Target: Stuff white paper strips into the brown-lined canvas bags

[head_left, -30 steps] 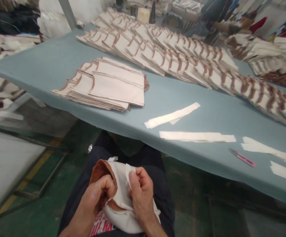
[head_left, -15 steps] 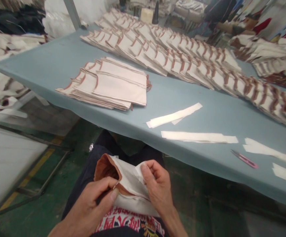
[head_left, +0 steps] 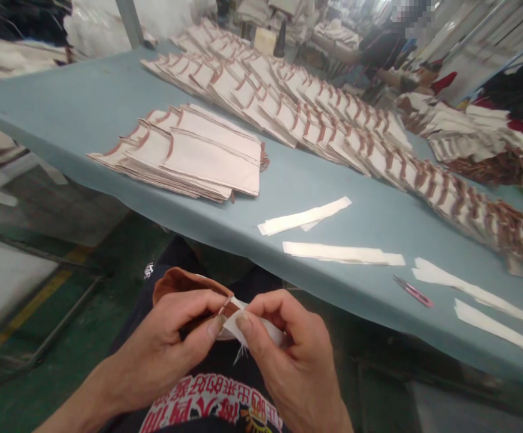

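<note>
Over my lap, my left hand (head_left: 175, 334) pinches the edge of a cream fabric piece with a brown lining (head_left: 174, 282). The lining bulges open behind my fingers. My right hand (head_left: 291, 343) is closed, thumb and fingertips pinching a small white cloth piece (head_left: 233, 325) with frayed threads hanging below it. That cloth piece lies against the edge held by my left hand, and the fingertips of both hands are close together. Much of the fabric piece is hidden behind my hands.
The blue-green table (head_left: 63, 108) bears a stack of cream pieces (head_left: 216, 159), long overlapping rows of brown-edged pieces (head_left: 320, 120), white strips (head_left: 342, 252) and pink thread snips (head_left: 413, 291). Another person (head_left: 383, 51) is at the back. A metal-framed stand (head_left: 54, 337) is at left.
My right hand has moved left with the white cloth piece, bringing it to the edge under my left fingers. The fabric piece has turned, and the camera view has shifted slightly.
</note>
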{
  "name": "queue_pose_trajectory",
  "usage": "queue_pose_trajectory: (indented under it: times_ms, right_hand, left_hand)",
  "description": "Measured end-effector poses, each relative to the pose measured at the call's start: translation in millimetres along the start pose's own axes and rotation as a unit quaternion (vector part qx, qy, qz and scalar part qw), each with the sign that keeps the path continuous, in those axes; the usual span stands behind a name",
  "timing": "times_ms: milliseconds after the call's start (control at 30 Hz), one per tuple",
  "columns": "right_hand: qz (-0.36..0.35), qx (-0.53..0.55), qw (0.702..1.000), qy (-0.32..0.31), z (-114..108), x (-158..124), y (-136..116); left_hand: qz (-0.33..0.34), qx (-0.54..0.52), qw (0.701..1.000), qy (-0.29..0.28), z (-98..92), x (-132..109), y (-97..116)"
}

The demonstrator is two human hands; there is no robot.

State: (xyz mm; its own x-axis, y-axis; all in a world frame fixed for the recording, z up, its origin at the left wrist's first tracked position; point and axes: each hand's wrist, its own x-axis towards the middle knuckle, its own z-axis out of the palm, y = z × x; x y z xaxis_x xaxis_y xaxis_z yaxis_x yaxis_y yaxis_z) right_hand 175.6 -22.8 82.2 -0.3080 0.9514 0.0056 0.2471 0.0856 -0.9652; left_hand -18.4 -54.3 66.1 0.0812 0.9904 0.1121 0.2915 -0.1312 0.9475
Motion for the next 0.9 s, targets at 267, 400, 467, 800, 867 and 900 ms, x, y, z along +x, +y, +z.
queue_pose_trajectory:
  times_ms: [267, 400, 467, 800, 867, 900]
  right_hand:
    - [-0.012, -0.032, 0.999, 0.02, 0, 4, 6]
    - [0.011, -0.043, 0.999, 0.025, 3, 10, 2]
    - [0.025, -0.047, 0.998, 0.019, 4, 12, 1]
    - [0.083, 0.014, 0.996, -0.012, 3, 14, 4]
    - [0.101, 0.027, 0.994, -0.019, 3, 16, 4]
    - [0.105, 0.031, 0.994, -0.021, 3, 17, 4]
  left_hand:
    - [-0.067, -0.066, 0.996, -0.003, 6.4, 1, -3]
    - [-0.127, -0.091, 0.988, 0.013, 9.8, -1, -1]
    - [-0.14, -0.113, 0.984, 0.016, 11.2, -1, 1]
    - [-0.111, -0.088, 0.99, 0.016, 7.7, 3, -3]
    - [-0.101, -0.089, 0.991, 0.015, 6.8, 3, -4]
    - [-0.102, -0.093, 0.99, 0.016, 6.7, 3, -4]
